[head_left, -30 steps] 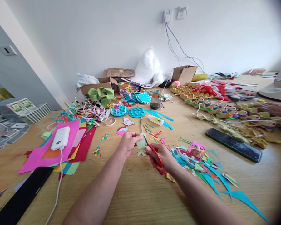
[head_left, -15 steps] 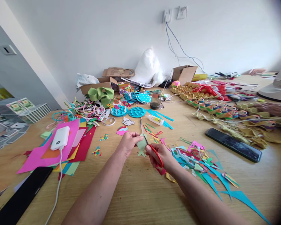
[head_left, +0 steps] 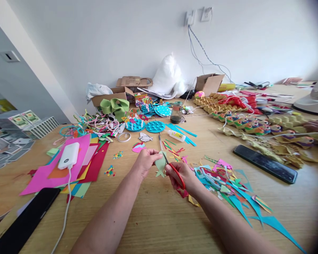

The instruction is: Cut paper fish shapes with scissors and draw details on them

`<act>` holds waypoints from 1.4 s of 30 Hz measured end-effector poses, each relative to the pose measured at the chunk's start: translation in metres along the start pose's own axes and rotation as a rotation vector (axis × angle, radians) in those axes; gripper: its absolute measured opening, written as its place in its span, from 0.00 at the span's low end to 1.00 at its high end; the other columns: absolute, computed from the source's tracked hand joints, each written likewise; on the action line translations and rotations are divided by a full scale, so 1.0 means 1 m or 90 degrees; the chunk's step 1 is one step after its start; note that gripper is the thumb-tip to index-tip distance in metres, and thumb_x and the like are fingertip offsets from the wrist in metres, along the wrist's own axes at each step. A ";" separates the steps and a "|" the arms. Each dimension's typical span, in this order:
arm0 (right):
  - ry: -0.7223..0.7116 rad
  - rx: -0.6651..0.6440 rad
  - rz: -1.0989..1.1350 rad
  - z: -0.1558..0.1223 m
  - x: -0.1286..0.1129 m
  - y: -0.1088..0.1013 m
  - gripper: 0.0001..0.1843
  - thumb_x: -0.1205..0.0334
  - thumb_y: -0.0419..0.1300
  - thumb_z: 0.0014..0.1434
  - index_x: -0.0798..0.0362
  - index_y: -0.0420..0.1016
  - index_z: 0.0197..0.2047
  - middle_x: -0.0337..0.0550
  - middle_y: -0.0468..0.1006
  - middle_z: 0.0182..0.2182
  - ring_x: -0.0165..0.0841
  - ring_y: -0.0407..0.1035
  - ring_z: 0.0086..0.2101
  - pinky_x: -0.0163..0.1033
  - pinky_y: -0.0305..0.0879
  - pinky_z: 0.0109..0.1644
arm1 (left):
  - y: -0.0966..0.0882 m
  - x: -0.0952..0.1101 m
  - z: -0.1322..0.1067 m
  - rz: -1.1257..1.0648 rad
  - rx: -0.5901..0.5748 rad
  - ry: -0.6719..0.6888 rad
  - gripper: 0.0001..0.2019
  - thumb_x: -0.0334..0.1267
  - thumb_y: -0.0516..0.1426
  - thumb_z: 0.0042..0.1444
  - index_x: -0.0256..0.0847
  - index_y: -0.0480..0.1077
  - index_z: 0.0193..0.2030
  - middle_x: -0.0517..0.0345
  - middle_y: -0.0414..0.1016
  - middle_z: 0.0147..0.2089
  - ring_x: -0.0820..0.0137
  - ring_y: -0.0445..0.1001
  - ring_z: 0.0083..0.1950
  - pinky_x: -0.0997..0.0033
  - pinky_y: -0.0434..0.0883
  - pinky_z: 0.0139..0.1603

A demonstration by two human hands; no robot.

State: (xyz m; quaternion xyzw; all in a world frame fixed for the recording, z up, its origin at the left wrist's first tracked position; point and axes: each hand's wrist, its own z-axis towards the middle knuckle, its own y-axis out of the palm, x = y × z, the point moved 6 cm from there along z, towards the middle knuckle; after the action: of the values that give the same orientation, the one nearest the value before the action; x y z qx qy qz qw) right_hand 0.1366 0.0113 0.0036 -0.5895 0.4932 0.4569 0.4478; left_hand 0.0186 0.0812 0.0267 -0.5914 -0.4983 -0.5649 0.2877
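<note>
My left hand (head_left: 145,160) pinches a pale green paper cut-out (head_left: 160,164) with a small tail at its lower end, held above the wooden table (head_left: 159,218). My right hand (head_left: 182,174) grips red-handled scissors (head_left: 172,165); their blades cross the right edge of the green piece and point away from me. Both hands meet near the middle of the table.
Coloured paper scraps (head_left: 228,183) lie right of my hands. Pink and red sheets (head_left: 55,169) with a white power bank (head_left: 68,155) lie left. A glue bottle (head_left: 176,135), blue discs (head_left: 155,126), a black phone (head_left: 265,163), boxes and another person's hand (head_left: 316,125) are farther off.
My hands and the scissors have hardly moved. The other person's hand at the far right has drawn back a little toward the frame edge.
</note>
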 end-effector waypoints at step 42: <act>-0.001 0.010 0.010 0.000 0.000 -0.001 0.27 0.35 0.65 0.48 0.52 0.66 0.24 0.33 0.68 0.10 0.25 0.58 0.11 0.29 0.51 0.14 | -0.001 0.001 0.000 0.034 -0.004 0.005 0.12 0.39 0.67 0.35 0.34 0.73 0.26 0.59 0.74 0.23 0.74 0.69 0.24 0.74 0.66 0.28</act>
State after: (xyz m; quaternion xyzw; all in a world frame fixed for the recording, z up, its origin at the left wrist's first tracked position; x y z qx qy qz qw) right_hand 0.1372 0.0109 0.0040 -0.5814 0.5013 0.4570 0.4492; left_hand 0.0176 0.0815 0.0279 -0.6034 -0.4796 -0.5605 0.3028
